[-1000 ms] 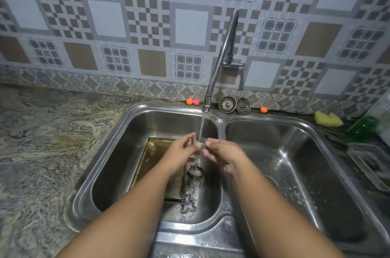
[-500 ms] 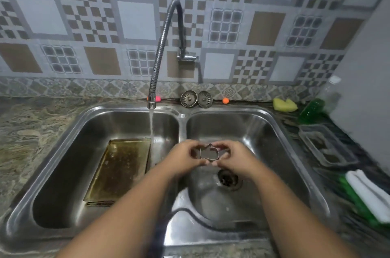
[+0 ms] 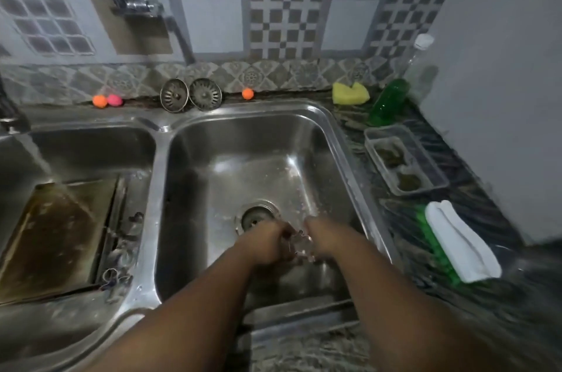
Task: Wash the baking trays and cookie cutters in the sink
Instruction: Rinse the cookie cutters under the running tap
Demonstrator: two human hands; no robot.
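My left hand [image 3: 267, 245] and my right hand [image 3: 324, 238] hold one small metal cookie cutter [image 3: 299, 242] between them, low in the right basin [image 3: 188, 189] of the steel sink, close to its drain [image 3: 257, 216]. The cutter is blurred and partly hidden by my fingers. In the left basin lies a stained, brownish baking tray [image 3: 54, 238]. Several other metal cookie cutters [image 3: 120, 262] lie beside the tray's right edge. Water streams onto the tray from the tap at the far left.
Two sink strainers [image 3: 191, 95] lean against the tiled wall behind the sink, with small orange and pink balls [image 3: 107, 100] nearby. On the right counter are a yellow sponge [image 3: 349, 93], a green soap bottle [image 3: 387, 102], a clear plastic container [image 3: 403, 160] and a rolled white cloth [image 3: 460, 241].
Both hands carried the cookie cutter from under the running tap over the left basin to the right basin and lowered it near the drain. The view swung right.
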